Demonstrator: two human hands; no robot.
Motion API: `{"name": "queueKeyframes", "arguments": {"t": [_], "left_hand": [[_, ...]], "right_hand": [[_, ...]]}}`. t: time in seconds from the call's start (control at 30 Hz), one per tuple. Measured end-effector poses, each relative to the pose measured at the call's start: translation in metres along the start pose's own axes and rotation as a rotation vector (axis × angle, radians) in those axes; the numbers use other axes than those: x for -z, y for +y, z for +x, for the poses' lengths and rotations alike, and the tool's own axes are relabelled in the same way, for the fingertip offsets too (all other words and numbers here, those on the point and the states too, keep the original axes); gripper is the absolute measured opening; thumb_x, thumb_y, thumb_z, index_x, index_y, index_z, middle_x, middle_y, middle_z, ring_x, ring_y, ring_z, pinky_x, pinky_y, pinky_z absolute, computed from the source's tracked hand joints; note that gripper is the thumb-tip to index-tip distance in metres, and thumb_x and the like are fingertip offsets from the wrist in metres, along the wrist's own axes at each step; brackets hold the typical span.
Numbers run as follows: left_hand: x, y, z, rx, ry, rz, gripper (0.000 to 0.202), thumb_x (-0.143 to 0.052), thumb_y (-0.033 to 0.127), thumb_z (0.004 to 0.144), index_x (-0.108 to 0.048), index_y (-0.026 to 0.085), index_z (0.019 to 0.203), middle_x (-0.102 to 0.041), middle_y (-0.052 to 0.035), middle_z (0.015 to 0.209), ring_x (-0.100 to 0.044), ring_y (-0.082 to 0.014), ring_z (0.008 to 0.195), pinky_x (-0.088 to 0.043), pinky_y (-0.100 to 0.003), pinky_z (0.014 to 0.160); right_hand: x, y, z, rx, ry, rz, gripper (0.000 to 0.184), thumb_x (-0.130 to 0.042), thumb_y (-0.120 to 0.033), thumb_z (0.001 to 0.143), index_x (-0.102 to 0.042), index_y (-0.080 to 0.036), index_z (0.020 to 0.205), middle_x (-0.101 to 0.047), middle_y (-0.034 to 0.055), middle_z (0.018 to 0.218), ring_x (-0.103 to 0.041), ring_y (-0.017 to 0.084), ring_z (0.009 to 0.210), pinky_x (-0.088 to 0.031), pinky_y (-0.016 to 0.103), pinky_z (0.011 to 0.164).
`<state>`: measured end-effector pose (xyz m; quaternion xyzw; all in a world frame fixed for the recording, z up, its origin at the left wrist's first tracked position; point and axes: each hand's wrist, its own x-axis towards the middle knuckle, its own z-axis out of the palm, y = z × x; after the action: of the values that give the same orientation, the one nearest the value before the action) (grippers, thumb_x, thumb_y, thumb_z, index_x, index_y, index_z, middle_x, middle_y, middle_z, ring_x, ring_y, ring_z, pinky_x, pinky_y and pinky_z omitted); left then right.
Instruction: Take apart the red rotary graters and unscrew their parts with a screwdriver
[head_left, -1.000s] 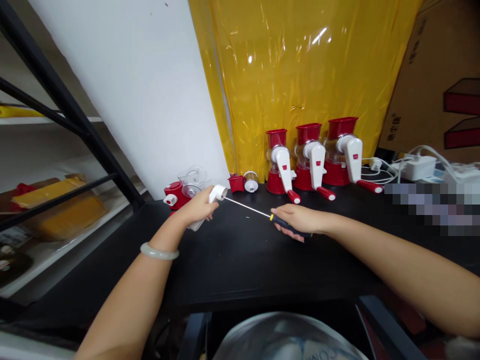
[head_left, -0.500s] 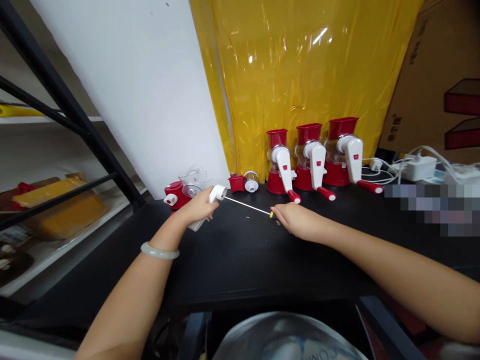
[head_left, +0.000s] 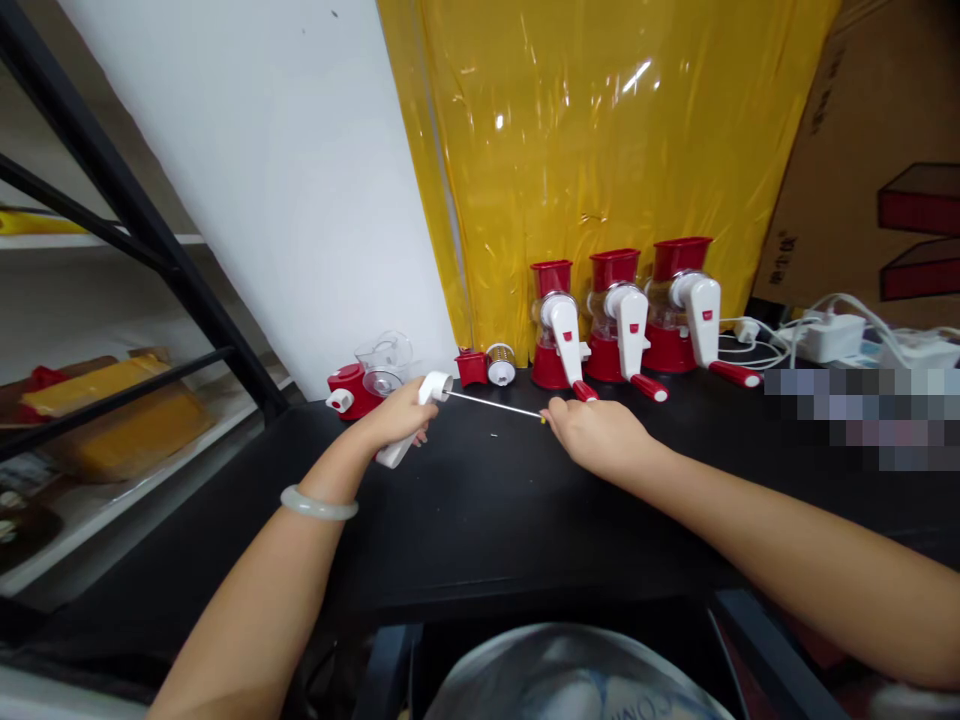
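My left hand (head_left: 401, 415) is closed round a white crank handle (head_left: 436, 386), whose round hollow end faces right. In my right hand (head_left: 589, 428) is a screwdriver (head_left: 495, 405), its grip mostly covered by my fingers. The long thin shaft points left, and its tip reaches the opening of the crank handle; whether it touches a screw inside is hidden. Just behind my left hand are a red grinder base (head_left: 351, 390) and a clear plastic hopper part (head_left: 386, 362). A red pusher piece (head_left: 472, 367) and a drum grater (head_left: 501, 364) stand behind the screwdriver.
Three assembled red and white rotary graters (head_left: 555, 320) line the back of the black table (head_left: 480, 530). White chargers and cables (head_left: 832, 335) lie at the right, by a cardboard box (head_left: 862, 150). A black shelf frame (head_left: 112, 190) rises on the left. Below the front edge sits a plastic-lined bin (head_left: 577, 670).
My right hand has turned and risen slightly, covering more of the screwdriver's grip. The shaft lies a little flatter. My left hand holds the crank handle in nearly the same place.
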<state>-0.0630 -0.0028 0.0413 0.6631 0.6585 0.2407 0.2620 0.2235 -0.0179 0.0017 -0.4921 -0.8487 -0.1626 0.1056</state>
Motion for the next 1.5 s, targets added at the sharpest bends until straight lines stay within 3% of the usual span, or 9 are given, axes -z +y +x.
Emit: {"name": "queueKeyframes", "arguments": {"t": [0.3, 0.4, 0.53, 0.63, 0.77, 0.9, 1.1, 1.27, 1.5], "left_hand": [[-0.002, -0.001, -0.001, 0.03, -0.028, -0.002, 0.027, -0.05, 0.015, 0.07, -0.048, 0.017, 0.096, -0.056, 0.0009, 0.059, -0.059, -0.019, 0.047, -0.05, -0.03, 0.043], [0.0, -0.003, 0.001, -0.049, 0.014, 0.08, 0.034, -0.051, 0.015, 0.071, -0.048, 0.017, 0.104, -0.056, 0.0011, 0.059, -0.061, -0.0193, 0.048, -0.048, -0.028, 0.044], [0.004, -0.008, 0.006, -0.141, 0.122, 0.142, 0.036, -0.051, 0.016, 0.073, -0.047, 0.017, 0.109, -0.058, 0.0007, 0.065, -0.062, -0.0182, 0.05, -0.047, -0.027, 0.046], [0.005, -0.011, 0.009, -0.226, 0.186, 0.18, 0.033, -0.051, 0.017, 0.074, -0.048, 0.017, 0.107, -0.059, 0.0005, 0.07, -0.061, -0.0158, 0.051, -0.048, -0.027, 0.051], [0.005, -0.011, 0.008, -0.343, 0.241, 0.256, 0.023, -0.051, 0.018, 0.075, -0.049, 0.018, 0.098, -0.059, -0.0006, 0.073, -0.061, -0.0154, 0.058, -0.047, -0.028, 0.058], [0.004, -0.011, 0.007, -0.379, 0.253, 0.271, 0.021, -0.051, 0.019, 0.076, -0.048, 0.018, 0.096, -0.059, -0.0008, 0.072, -0.06, -0.0156, 0.06, -0.046, -0.028, 0.059], [0.002, -0.013, 0.008, -0.275, 0.152, 0.231, 0.032, -0.051, 0.017, 0.074, -0.048, 0.017, 0.106, -0.059, 0.0009, 0.069, -0.06, -0.0155, 0.052, -0.044, -0.026, 0.051], [0.0, -0.011, 0.006, -0.179, 0.086, 0.144, 0.038, -0.051, 0.016, 0.074, -0.046, 0.017, 0.112, -0.056, 0.0024, 0.063, -0.062, -0.0179, 0.05, -0.046, -0.026, 0.046], [-0.003, -0.012, 0.006, -0.126, 0.044, 0.081, 0.045, -0.052, 0.015, 0.074, -0.044, 0.017, 0.118, -0.056, 0.0031, 0.06, -0.061, -0.0172, 0.048, -0.047, -0.025, 0.045]], "right_hand": [[0.003, -0.001, -0.002, -0.061, 0.037, 0.11, 0.043, -0.024, -0.035, 0.099, -0.061, -0.016, 0.09, -0.069, 0.0123, 0.077, -0.068, 0.029, 0.07, -0.042, 0.032, 0.055], [0.001, 0.011, 0.007, -0.089, -0.075, 0.491, 0.042, -0.032, -0.041, 0.097, -0.062, -0.017, 0.08, -0.066, 0.0077, 0.071, -0.064, 0.021, 0.066, -0.044, 0.03, 0.057], [-0.001, 0.026, 0.016, -0.202, -0.373, 1.167, 0.039, -0.042, -0.044, 0.094, -0.065, -0.014, 0.085, -0.058, 0.0025, 0.066, -0.055, 0.012, 0.052, -0.045, 0.023, 0.045], [-0.001, 0.031, 0.018, -0.243, -0.483, 1.362, 0.042, -0.043, -0.045, 0.093, -0.068, -0.012, 0.085, -0.053, 0.0005, 0.061, -0.049, 0.008, 0.044, -0.041, 0.02, 0.037], [-0.005, 0.032, 0.016, -0.153, -0.598, 1.365, 0.056, -0.037, -0.055, 0.094, -0.067, -0.011, 0.074, -0.049, -0.0014, 0.052, -0.042, 0.005, 0.033, -0.029, 0.017, 0.031], [-0.013, 0.028, 0.015, -0.133, -0.636, 1.391, 0.056, -0.032, -0.053, 0.096, -0.055, -0.013, 0.064, -0.054, 0.0014, 0.047, -0.044, 0.006, 0.034, -0.032, 0.017, 0.034], [-0.027, 0.025, 0.016, -0.149, -0.596, 1.319, 0.054, -0.029, -0.055, 0.096, -0.051, -0.015, 0.066, -0.046, -0.0024, 0.047, -0.043, 0.007, 0.035, -0.039, 0.019, 0.036], [-0.023, 0.022, 0.015, -0.154, -0.55, 1.148, 0.055, -0.025, -0.058, 0.095, -0.05, -0.016, 0.07, -0.049, -0.001, 0.052, -0.045, 0.009, 0.037, -0.042, 0.022, 0.037], [-0.01, 0.02, 0.01, -0.021, -0.323, 0.784, 0.06, -0.015, -0.053, 0.098, -0.051, -0.017, 0.066, -0.058, 0.0041, 0.058, -0.054, 0.012, 0.049, -0.043, 0.026, 0.055]]}}
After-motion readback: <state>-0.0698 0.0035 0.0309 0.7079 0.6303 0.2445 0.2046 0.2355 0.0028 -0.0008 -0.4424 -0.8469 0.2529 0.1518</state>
